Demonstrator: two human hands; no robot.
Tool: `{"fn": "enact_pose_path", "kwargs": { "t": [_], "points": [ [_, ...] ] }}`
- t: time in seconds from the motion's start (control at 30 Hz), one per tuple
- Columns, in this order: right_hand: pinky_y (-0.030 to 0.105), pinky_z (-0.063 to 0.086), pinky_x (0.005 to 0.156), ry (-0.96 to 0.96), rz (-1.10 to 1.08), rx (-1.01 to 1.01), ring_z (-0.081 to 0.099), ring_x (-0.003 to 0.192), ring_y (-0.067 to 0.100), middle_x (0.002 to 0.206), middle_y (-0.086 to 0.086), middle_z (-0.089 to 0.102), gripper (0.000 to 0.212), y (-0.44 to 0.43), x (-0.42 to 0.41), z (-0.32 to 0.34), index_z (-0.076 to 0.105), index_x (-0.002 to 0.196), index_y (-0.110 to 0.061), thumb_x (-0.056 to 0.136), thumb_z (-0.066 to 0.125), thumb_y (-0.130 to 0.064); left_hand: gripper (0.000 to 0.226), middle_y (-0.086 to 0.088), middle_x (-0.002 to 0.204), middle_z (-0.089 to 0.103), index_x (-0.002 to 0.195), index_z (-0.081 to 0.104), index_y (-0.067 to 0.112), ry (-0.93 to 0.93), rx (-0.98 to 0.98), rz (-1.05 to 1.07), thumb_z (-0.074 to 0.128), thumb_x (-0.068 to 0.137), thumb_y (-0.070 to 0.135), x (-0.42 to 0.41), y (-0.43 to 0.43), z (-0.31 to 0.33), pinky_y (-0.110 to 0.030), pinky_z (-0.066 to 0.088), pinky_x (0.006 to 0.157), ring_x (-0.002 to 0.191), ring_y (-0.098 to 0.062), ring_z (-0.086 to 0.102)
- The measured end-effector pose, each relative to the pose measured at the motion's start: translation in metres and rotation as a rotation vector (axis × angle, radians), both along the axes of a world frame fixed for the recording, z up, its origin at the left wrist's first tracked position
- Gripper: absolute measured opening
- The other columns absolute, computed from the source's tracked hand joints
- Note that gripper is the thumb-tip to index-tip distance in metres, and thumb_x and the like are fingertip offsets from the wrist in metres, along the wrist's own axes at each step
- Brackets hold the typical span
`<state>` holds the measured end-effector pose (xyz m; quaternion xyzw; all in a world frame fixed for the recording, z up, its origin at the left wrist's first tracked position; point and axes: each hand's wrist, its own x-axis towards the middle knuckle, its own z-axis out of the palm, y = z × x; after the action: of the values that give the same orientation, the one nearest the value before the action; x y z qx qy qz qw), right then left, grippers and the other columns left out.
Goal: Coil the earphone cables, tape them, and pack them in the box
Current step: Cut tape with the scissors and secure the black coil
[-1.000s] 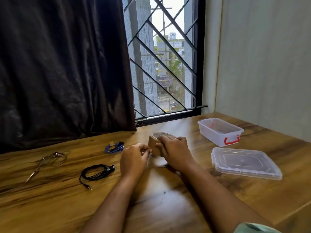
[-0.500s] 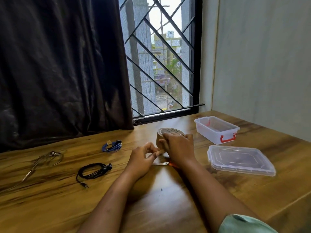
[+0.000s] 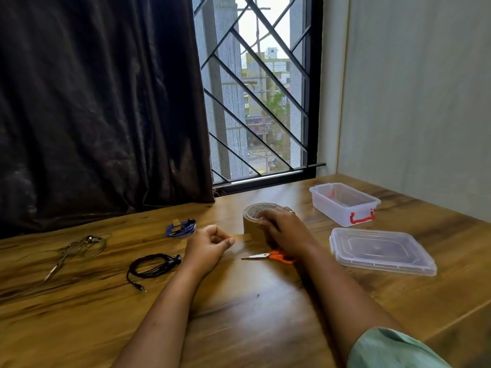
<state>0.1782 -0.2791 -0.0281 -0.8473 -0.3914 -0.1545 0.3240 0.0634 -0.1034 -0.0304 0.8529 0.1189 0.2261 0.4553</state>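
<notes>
Our left hand pinches the tape strip, which stretches toward nine o'clock from the tape roll; our right hand clasps that roll.

On the wooden bench, grey earphones, black earphones and blue earphones are laid at left; a tape roll is stood mid-bench, scissors just beside it; a clear box and lid are set at right.

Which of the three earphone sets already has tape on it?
The blue earphones: a brown tape strip sits on their coil. The black earphones and the silver earphones show none.
</notes>
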Motion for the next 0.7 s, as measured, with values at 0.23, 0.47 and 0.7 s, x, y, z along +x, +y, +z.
{"fn": "enact_pose_path", "kwargs": {
  "t": [0.23, 0.47, 0.7],
  "points": [
    [0.035, 0.045, 0.090, -0.021, -0.072, -0.051, 0.049, 0.115, 0.022, 0.118, 0.000, 0.062, 0.025, 0.002, -0.004, 0.000, 0.066, 0.111, -0.021, 0.096, 0.048, -0.032, 0.008, 0.001, 0.085, 0.072, 0.073, 0.068, 0.013, 0.020, 0.022, 0.001, 0.076, 0.076, 0.015, -0.002, 0.000, 0.002, -0.039, 0.056, 0.081, 0.083, -0.016, 0.067],
    [0.035, 0.042, 0.094, 0.011, -0.211, 0.023, 0.052, 0.115, 0.028, 0.121, 0.010, 0.061, 0.027, -0.003, 0.002, -0.002, 0.064, 0.115, -0.014, 0.090, 0.053, -0.013, 0.013, -0.005, 0.088, 0.071, 0.078, 0.061, 0.001, -0.029, -0.171, -0.028, 0.072, 0.079, 0.009, -0.016, 0.011, 0.008, -0.025, 0.052, 0.071, 0.086, -0.017, 0.067],
    [0.023, 0.037, 0.094, 0.011, -0.092, 0.081, 0.054, 0.117, 0.025, 0.122, 0.009, 0.063, 0.047, 0.003, -0.004, 0.000, 0.065, 0.117, -0.014, 0.079, 0.048, 0.008, 0.012, -0.013, 0.087, 0.070, 0.082, 0.064, 0.008, -0.022, -0.201, -0.070, 0.075, 0.077, 0.008, -0.014, 0.008, 0.007, -0.023, 0.052, 0.066, 0.078, -0.019, 0.064]
  ]
}}
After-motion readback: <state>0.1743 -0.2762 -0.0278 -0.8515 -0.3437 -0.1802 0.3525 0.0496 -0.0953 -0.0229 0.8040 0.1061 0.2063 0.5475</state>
